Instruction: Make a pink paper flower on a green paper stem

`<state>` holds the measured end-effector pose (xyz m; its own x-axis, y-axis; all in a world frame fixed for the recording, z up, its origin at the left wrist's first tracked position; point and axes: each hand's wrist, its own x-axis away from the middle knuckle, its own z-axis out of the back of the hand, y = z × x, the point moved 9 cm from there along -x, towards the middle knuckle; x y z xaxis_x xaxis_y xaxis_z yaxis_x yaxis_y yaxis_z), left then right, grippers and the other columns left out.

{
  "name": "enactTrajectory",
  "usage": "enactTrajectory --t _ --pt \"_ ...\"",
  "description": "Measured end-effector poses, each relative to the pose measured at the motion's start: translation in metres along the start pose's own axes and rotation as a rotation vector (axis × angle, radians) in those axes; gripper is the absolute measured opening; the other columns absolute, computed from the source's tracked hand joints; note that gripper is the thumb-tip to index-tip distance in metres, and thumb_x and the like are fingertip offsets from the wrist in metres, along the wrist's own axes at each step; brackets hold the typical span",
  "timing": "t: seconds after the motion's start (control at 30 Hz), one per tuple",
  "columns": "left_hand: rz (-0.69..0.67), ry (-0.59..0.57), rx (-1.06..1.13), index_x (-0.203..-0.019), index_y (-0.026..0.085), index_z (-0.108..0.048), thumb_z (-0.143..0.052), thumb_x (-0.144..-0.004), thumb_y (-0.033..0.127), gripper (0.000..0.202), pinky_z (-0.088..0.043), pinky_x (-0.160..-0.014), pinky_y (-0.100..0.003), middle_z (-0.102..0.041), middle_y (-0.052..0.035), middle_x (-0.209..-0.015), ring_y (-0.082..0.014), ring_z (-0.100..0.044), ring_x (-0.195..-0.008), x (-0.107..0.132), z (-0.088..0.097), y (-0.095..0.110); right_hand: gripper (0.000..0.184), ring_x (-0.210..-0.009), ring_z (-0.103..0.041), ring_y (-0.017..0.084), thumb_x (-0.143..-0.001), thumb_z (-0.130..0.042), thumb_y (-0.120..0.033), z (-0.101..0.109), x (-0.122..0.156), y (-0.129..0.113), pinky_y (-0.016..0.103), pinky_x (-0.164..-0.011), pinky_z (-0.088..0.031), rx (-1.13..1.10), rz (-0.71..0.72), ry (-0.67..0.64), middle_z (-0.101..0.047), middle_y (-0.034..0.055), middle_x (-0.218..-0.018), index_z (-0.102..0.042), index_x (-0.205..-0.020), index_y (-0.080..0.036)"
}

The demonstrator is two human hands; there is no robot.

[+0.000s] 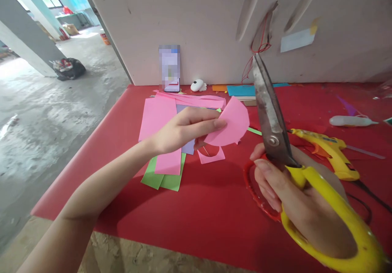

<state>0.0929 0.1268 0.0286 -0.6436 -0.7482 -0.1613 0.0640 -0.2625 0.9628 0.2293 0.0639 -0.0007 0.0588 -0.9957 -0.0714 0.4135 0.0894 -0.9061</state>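
Between the thumb and fingers of my left hand [186, 128] is a piece of pink paper [234, 121] with a rounded right edge. My right hand [303, 207] grips a pair of scissors [272, 113] by its yellow and red handles. The blades are together and point up and away, to the right of the paper and apart from it. Below the held piece lies a pink paper scrap [212, 156] with a curved cut-out. Pink sheets [157, 117] lie under and beside my left hand, over green paper [171, 182] and some purple paper [188, 147].
A yellow glue gun [330, 146] with its cord lies at the right, near a white tube with a thin tip [352, 121]. A phone [169, 68] leans on the back panel beside a small white object [198, 85]. Blue paper strips [241, 90] lie along the back of the red table [208, 215].
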Motion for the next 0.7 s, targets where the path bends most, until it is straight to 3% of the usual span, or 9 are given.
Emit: enactTrajectory --t 0.13,0.27,0.37,0.5,0.63,0.7 --pt "0.016 0.04 0.008 -0.058 0.018 -0.047 -0.053 -0.089 0.043 0.04 -0.041 -0.047 -0.021 -0.05 0.0029 -0.051 -0.0065 -0.049 -0.046 0.001 -0.015 0.001 0.033 -0.035 -0.032 0.007 -0.08 -0.06 -0.056 -0.001 -0.006 0.006 0.02 -0.031 -0.028 -0.305 -0.103 -0.037 -0.034 -0.009 -0.045 -0.055 -0.089 -0.025" --pt "0.052 -0.011 -0.004 -0.057 0.017 -0.049 -0.057 -0.086 0.043 0.04 -0.04 -0.046 -0.019 -0.051 0.0029 -0.05 -0.0059 -0.049 -0.045 0.003 -0.037 -0.001 0.024 -0.034 -0.027 0.005 -0.081 -0.061 -0.044 0.002 -0.01 0.004 0.018 -0.03 -0.024 -0.433 -0.101 -0.016 -0.032 -0.0108 -0.044 -0.05 -0.08 -0.024" --pt "0.063 -0.061 0.043 -0.062 0.016 -0.055 -0.062 -0.083 0.042 0.034 -0.041 -0.045 -0.019 -0.053 0.0024 -0.052 -0.0064 -0.05 -0.045 0.004 -0.047 -0.002 0.021 -0.034 -0.028 0.005 -0.084 -0.057 -0.043 0.0 -0.008 0.0 0.017 -0.03 -0.024 -0.425 -0.088 -0.053 -0.031 -0.0115 -0.044 -0.05 -0.084 -0.024" --pt "0.086 -0.08 0.08 -0.07 0.015 -0.062 -0.065 -0.081 0.038 0.025 -0.044 -0.045 -0.017 -0.062 0.0009 -0.058 -0.0057 -0.053 -0.044 0.005 -0.05 -0.006 0.019 -0.035 -0.025 0.005 -0.083 -0.055 -0.041 0.01 -0.005 -0.004 0.019 -0.031 -0.019 -0.371 -0.1 0.048 -0.029 -0.0109 -0.044 -0.051 -0.08 -0.023" --pt "0.133 0.046 0.253 -0.097 0.019 -0.066 -0.07 -0.078 0.031 0.022 -0.048 -0.041 -0.017 -0.066 0.0036 -0.057 -0.0086 -0.06 -0.041 0.007 -0.043 -0.013 0.022 -0.034 -0.028 0.005 -0.081 -0.056 -0.04 0.014 -0.01 -0.014 0.021 -0.032 -0.023 -0.275 -0.055 0.028 -0.032 -0.01 -0.042 -0.045 -0.071 -0.023" --pt "0.12 0.111 0.296 -0.099 0.021 -0.069 -0.07 -0.079 0.028 0.022 -0.052 -0.045 -0.017 -0.071 0.001 -0.063 -0.0115 -0.067 -0.05 0.008 -0.039 -0.015 0.022 -0.033 -0.03 0.005 -0.082 -0.055 -0.038 0.013 -0.015 -0.017 0.021 -0.033 -0.028 -0.257 -0.034 -0.011 -0.034 -0.0095 -0.041 -0.045 -0.07 -0.023"
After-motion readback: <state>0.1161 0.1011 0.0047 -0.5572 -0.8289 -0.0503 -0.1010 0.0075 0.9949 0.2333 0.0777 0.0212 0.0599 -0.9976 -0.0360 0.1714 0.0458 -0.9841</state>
